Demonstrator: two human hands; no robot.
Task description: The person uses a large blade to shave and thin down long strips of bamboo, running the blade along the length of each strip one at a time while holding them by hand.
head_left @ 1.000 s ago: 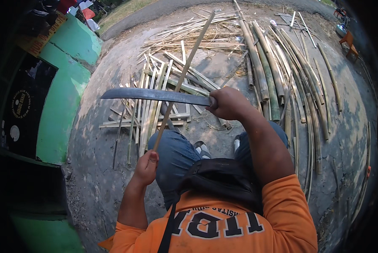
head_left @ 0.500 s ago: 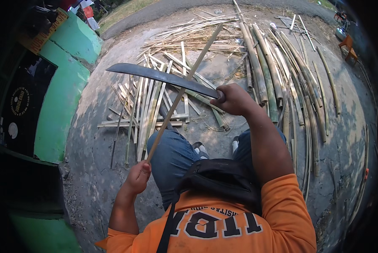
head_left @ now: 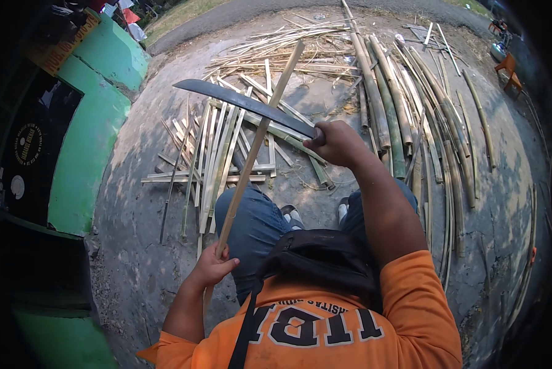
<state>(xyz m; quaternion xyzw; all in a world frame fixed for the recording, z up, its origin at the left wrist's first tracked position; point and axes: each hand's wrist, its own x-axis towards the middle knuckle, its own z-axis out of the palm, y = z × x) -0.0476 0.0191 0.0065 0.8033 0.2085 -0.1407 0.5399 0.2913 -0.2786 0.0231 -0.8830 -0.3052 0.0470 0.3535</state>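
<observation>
My right hand [head_left: 336, 142] is closed round the handle of a machete [head_left: 239, 102], its long dark blade reaching out to the left. The blade crosses a long, narrow bamboo strip [head_left: 246, 166] and appears to touch it. My left hand [head_left: 212, 265] wraps round the strip near its lower end, beside my left knee. A short length of strip shows below that hand, along my forearm. The strip slants up and away to the right, its far end above the blade.
Split bamboo pieces [head_left: 217, 154] lie crisscrossed on the concrete ahead. Whole bamboo poles [head_left: 383, 92] and long strips lie to the right; thinner strips [head_left: 288, 52] are heaped farther off. A green wall [head_left: 88, 166] stands at the left, an orange chair [head_left: 507, 64] far right.
The bamboo strip has slid down toward me, and my left hand now grips it higher up its length. The machete has shifted slightly right, with its tip higher up.
</observation>
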